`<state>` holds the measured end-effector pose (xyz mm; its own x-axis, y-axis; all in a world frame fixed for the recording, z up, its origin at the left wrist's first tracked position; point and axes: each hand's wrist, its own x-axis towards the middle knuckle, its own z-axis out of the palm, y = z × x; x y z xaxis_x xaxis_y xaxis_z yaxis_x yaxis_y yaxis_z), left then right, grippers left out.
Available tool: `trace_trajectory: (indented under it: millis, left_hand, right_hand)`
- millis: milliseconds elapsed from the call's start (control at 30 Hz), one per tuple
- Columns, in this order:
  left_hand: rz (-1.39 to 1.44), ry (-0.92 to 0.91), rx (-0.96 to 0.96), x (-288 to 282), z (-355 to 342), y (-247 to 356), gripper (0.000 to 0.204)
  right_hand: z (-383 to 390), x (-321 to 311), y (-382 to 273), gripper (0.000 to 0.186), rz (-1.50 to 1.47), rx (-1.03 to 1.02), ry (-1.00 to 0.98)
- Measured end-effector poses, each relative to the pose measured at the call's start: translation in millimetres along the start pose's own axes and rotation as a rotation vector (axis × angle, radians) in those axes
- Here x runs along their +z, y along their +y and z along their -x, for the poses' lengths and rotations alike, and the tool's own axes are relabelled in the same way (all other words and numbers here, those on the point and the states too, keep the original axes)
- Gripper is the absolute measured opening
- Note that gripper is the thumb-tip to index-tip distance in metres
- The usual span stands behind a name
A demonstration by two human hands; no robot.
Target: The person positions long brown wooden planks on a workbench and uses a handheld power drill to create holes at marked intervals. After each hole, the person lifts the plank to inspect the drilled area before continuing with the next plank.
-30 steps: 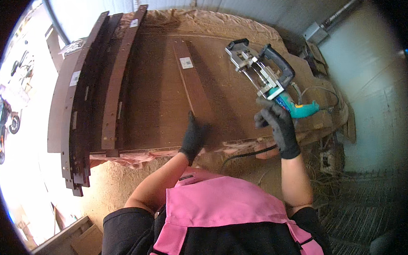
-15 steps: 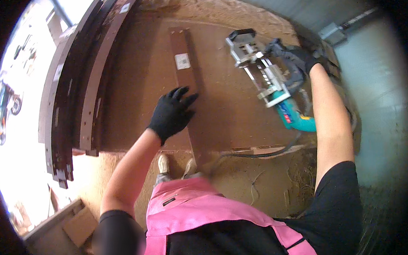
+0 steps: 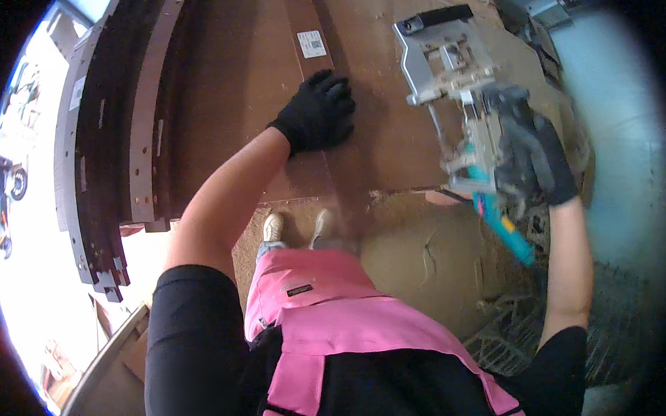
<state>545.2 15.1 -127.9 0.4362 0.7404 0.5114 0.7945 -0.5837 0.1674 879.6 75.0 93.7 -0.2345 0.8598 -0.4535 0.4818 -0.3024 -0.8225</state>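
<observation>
A long brown board (image 3: 300, 17) with a white label lies on the brown work table, running toward me. My left hand (image 3: 317, 112), in a black glove, lies across it just below the label, fingers curled over the far side. At the right, my right hand (image 3: 529, 149), also gloved, grips a teal power tool (image 3: 506, 229) by its metal guide frame (image 3: 446, 66). The frame has a black-ended plate at its far end. The tool's teal body points down past the table's near edge. Part of the grip is hidden behind the fingers.
Several long brown profiles with holes (image 3: 148, 127) are stacked along the table's left side. A pale teal wall (image 3: 616, 155) stands close at the right. Wire racks (image 3: 595, 330) are low at the right, near my right arm. The table's near edge (image 3: 392, 193) shows chips.
My left hand has gone from hovering open beside the board to closing over it. My right hand has brought the power tool nearer to me and turned it more upright in view.
</observation>
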Motion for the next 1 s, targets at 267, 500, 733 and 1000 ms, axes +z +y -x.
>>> trace_trajectory:
  millis: [267, 500, 733, 1000]
  left_hand:
    - [0.036, -0.182, 0.053, 3.5, -12.4, -10.8, 0.023]
    - [-0.004, -0.069, 0.097, 15.9, -11.6, -15.3, 0.021]
    - [0.056, 0.048, 0.134, 24.1, -7.9, -18.7, 0.02]
    - [0.138, -0.011, 0.098, 19.9, -6.9, -11.9, 0.02]
  right_hand:
    - [192.1, 73.8, 40.5, 0.038, -0.168, 0.13, 0.233]
    - [224.5, 129.3, 75.5, 0.034, -0.145, 0.285, 0.134]
    - [209.8, 150.0, 90.0, 0.03, -0.236, 0.126, 0.053]
    - [193.4, 150.6, 102.0, 0.027, -0.151, 0.187, 0.121]
